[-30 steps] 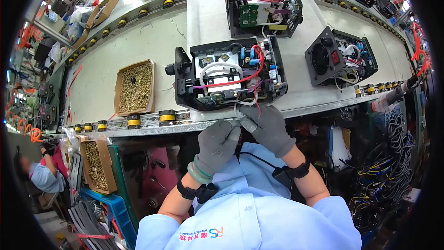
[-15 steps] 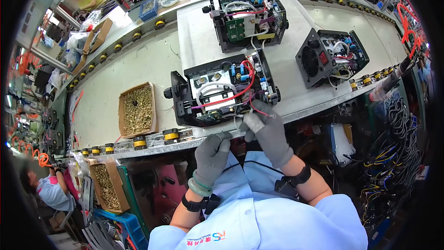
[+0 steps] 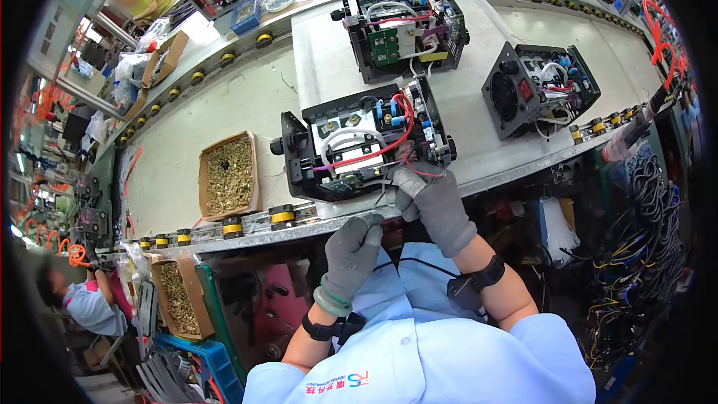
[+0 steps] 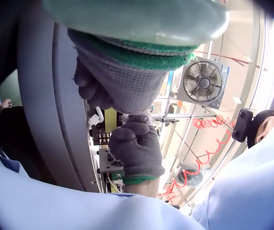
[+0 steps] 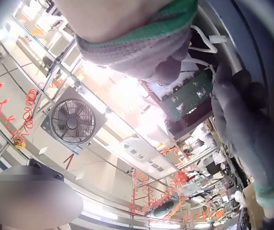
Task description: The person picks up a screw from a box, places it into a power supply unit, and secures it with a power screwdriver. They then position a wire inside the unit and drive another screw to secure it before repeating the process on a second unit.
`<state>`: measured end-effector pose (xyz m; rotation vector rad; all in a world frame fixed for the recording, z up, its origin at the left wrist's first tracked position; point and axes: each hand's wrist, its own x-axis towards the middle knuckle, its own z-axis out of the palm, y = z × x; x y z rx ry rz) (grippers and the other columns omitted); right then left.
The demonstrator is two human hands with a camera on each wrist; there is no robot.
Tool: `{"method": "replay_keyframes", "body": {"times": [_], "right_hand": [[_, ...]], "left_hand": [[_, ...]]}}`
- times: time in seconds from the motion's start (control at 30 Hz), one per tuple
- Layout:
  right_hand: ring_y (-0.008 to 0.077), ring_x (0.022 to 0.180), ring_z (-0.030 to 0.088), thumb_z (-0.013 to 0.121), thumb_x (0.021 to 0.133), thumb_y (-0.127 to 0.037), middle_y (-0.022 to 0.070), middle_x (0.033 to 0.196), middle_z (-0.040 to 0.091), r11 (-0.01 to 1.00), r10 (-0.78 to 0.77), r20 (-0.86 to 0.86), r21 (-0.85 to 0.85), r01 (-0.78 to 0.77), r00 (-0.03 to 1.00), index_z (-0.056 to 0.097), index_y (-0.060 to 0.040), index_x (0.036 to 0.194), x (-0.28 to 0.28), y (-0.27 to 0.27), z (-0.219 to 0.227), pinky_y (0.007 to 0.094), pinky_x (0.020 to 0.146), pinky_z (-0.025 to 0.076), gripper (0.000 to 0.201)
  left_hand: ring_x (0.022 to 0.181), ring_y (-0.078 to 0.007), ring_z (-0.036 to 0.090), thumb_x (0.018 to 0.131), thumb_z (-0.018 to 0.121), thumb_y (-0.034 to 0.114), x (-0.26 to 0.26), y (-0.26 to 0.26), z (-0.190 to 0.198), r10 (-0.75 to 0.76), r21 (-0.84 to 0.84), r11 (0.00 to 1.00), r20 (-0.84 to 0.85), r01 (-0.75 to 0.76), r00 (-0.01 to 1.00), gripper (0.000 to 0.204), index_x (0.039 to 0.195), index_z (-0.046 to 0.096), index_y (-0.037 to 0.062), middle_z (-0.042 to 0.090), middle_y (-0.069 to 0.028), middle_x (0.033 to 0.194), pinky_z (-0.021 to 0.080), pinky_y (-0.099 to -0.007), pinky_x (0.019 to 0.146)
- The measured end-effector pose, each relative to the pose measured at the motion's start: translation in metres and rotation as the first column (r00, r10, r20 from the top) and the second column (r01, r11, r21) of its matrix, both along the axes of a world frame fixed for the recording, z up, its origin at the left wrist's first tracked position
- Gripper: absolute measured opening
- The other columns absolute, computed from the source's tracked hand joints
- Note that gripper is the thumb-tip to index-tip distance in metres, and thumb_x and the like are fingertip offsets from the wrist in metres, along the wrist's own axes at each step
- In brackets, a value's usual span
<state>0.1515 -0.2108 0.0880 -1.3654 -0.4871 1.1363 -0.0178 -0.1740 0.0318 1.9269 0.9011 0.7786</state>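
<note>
pale flat metal-edged workbench [image 3: 172,179] | black open-topped metal chassis, electronics exposed [image 3: 366,142], sat at its near edge | grey-gloved right hand [image 3: 440,206] at chassis's near right corner, fingers curled, couldn't tell if pinching | grey-gloved left hand [image 3: 348,256] near it, fingers bent, grip unclear | thin red wire [image 3: 422,172] crossed right glove

- Head view: bright, fairly even light on the bench [image 3: 168,179]; the space beneath it falls into deep shadow.
- Wide-lens distortion bows the bench's edges, and the picture's corners go black.
- Left wrist view: a ceiling light [image 4: 270,57] glares at upper right; the bracelet [image 4: 137,19] catches a shine.
- Right wrist view: white glare beside the right hand [image 5: 132,62]; the left hand [image 5: 252,129] looks dim, soft.
</note>
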Motion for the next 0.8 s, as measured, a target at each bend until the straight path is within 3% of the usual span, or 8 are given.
{"method": "replay_keyframes", "body": {"times": [0.13,0.27,0.37,0.43,0.47,0.53,0.73,0.8], "right_hand": [[0.0067,0.044,0.043,0.062,0.089,-0.021,-0.0006,0.053,0.05,0.987,-0.105,-0.172,0.106,0.124,0.98,0.062,-0.0031,0.077,-0.001,-0.004,0.001,0.0219,0.042,0.032,0.021],[0.0052,0.043,0.038,0.061,0.089,-0.02,-0.0016,0.052,0.046,0.979,0.043,-0.28,0.204,0.015,0.959,0.061,-0.0019,0.084,0.019,-0.027,-0.004,0.021,0.041,0.028,0.019],[0.004,0.048,0.043,0.064,0.089,-0.022,-0.0022,0.058,0.051,0.996,0.081,-0.127,0.046,-0.076,0.989,0.063,-0.0038,0.089,0.022,-0.032,-0.022,0.0186,0.042,0.033,0.018],[0.0033,0.05,0.046,0.067,0.087,-0.023,-0.0018,0.063,0.054,0.993,0.117,-0.071,0.01,-0.116,0.991,0.063,-0.0057,0.089,0.019,-0.036,-0.025,0.0178,0.043,0.035,0.018],[0.0033,0.05,0.046,0.067,0.087,-0.023,-0.0018,0.063,0.054,0.993,0.117,-0.062,0.009,-0.116,0.991,0.063,-0.0057,0.089,0.016,-0.039,-0.02,0.0178,0.043,0.035,0.018],[0.0034,0.052,0.048,0.068,0.087,-0.023,-0.0017,0.064,0.056,0.976,0.216,-0.019,0.026,-0.216,0.976,0.063,-0.0055,0.088,0.013,-0.041,-0.006,0.0179,0.044,0.037,0.019],[0.0054,0.057,0.053,0.067,0.087,-0.021,0.0009,0.067,0.059,0.968,0.252,0.122,-0.013,-0.252,0.96,0.064,-0.003,0.089,0.015,-0.04,-0.031,0.0227,0.051,0.043,0.018],[0.0079,0.061,0.056,0.067,0.087,-0.02,0.005,0.07,0.062,0.985,0.152,0.394,0.019,-0.173,0.907,0.064,-0.0029,0.098,0.012,-0.036,-0.051,0.0266,0.055,0.046,0.021]], "left_hand": [[0.059,-0.0229,0.057,0.08,0.062,0.001,-0.006,0.0,0.002,0.03,0.004,1.0,0.021,-0.03,0.999,0.012,0.09,0.067,-0.0007,0.059,-0.0133,0.071,0.046,-0.0297,0.058],[0.058,-0.0205,0.056,0.079,0.062,-0.004,-0.008,0.014,0.043,0.134,0.317,0.933,0.133,-0.17,0.982,0.015,0.093,0.067,0.001,0.059,-0.0099,0.069,0.045,-0.0291,0.054],[0.068,-0.0214,0.058,0.076,0.066,0.0,0.006,0.027,0.094,0.182,0.437,0.868,0.163,-0.236,0.97,0.021,0.096,0.068,0.0048,0.059,-0.0082,0.081,0.046,-0.0324,0.063],[0.086,-0.0218,0.055,0.072,0.072,0.008,0.029,0.036,0.126,0.054,0.817,0.569,-0.153,0.096,0.987,0.026,0.098,0.068,0.0092,0.059,-0.0045,0.096,0.043,-0.0341,0.078],[0.096,-0.0243,0.051,0.07,0.072,0.018,0.046,0.04,0.119,0.067,0.846,0.523,-0.162,0.103,0.984,0.024,0.093,0.068,0.0129,0.056,-0.0029,0.101,0.038,-0.0379,0.086],[0.092,-0.0214,0.051,0.072,0.064,0.017,0.074,0.051,0.112,0.182,0.884,0.417,-0.308,0.211,0.934,0.014,0.085,0.065,0.0115,0.054,-0.0022,0.095,0.038,-0.0371,0.079],[0.087,-0.0226,0.052,0.072,0.064,0.014,0.1,0.058,0.106,0.278,0.889,0.405,-0.343,0.214,0.897,0.005,0.068,0.061,0.011,0.053,-0.0032,0.081,0.038,-0.0376,0.076],[0.084,-0.0259,0.055,0.07,0.066,0.012,0.088,0.064,0.12,-0.023,0.666,0.716,-0.273,0.206,0.962,0.006,0.071,0.062,0.0074,0.057,-0.0039,0.085,0.041,-0.0402,0.076]]}}
